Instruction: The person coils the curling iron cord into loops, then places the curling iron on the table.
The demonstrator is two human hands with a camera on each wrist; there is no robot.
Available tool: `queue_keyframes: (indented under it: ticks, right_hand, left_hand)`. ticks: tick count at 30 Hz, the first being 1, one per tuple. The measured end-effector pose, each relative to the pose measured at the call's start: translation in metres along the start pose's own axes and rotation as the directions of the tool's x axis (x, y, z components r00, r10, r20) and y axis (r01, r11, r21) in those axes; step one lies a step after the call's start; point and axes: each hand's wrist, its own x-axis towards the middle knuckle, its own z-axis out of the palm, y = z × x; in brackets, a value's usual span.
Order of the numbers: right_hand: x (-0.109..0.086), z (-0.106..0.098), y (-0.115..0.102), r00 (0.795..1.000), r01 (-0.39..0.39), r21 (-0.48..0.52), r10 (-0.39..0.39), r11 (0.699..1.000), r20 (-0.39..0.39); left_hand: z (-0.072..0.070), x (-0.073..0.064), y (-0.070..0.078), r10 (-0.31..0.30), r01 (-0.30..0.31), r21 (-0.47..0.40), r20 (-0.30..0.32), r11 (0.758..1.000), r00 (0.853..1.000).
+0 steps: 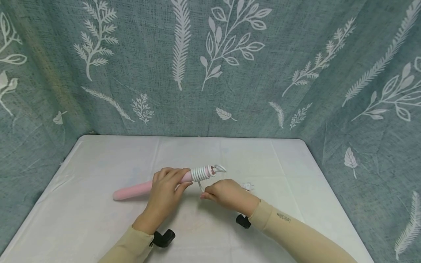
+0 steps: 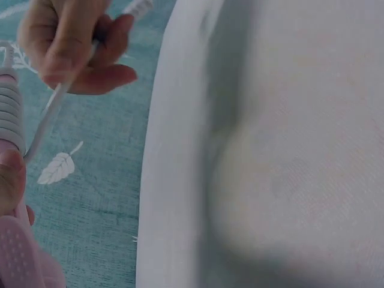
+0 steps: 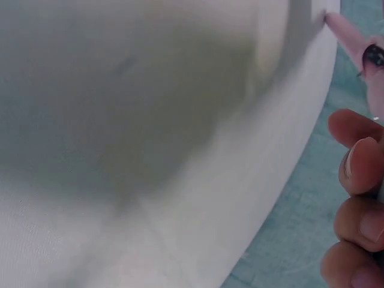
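A slim pink hair iron lies slantwise just over the white table, its rounded end toward the left. My left hand grips it around the middle. White cord is wound in several tight coils about its right end, with a small loop sticking out past the tip. From the coils the cord runs down to my right hand, which pinches it between thumb and fingers. Beyond that hand shows the white plug. In the left wrist view the cord is stretched between coils and fingers.
A white cloth covers the table. Green curtains with white leaf prints hang behind it and at both sides. Black wrist cameras sit under each forearm.
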Motion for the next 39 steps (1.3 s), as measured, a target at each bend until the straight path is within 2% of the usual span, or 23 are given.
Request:
queue_keyframes:
  ticks: [9,17,23,33,39]
  right_hand:
    - [-0.005,0.000,-0.020,0.994,0.053,-0.147,-0.067,0.988,-0.091]
    - [-0.007,-0.008,-0.037,0.983,0.036,-0.228,-0.076,0.973,-0.167]
    - [-0.005,-0.018,-0.048,0.974,0.049,-0.244,-0.101,0.969,-0.204]
    - [0.001,-0.038,-0.040,0.939,0.090,-0.334,-0.192,0.938,-0.286]
    - [0.004,-0.050,-0.032,0.924,0.136,-0.347,-0.246,0.928,-0.293]
  left_hand:
    - [0.007,0.003,-0.005,-0.041,0.041,0.015,0.002,0.999,0.999]
    - [0.009,0.005,-0.009,-0.065,0.065,0.033,-0.013,0.997,0.998]
    - [0.013,0.003,-0.012,-0.107,0.104,0.071,0.045,0.992,0.993]
    - [0.018,-0.004,-0.010,-0.051,0.046,0.074,0.070,0.996,0.996]
    - [0.018,-0.010,-0.009,-0.054,0.044,0.078,0.142,0.996,0.988]
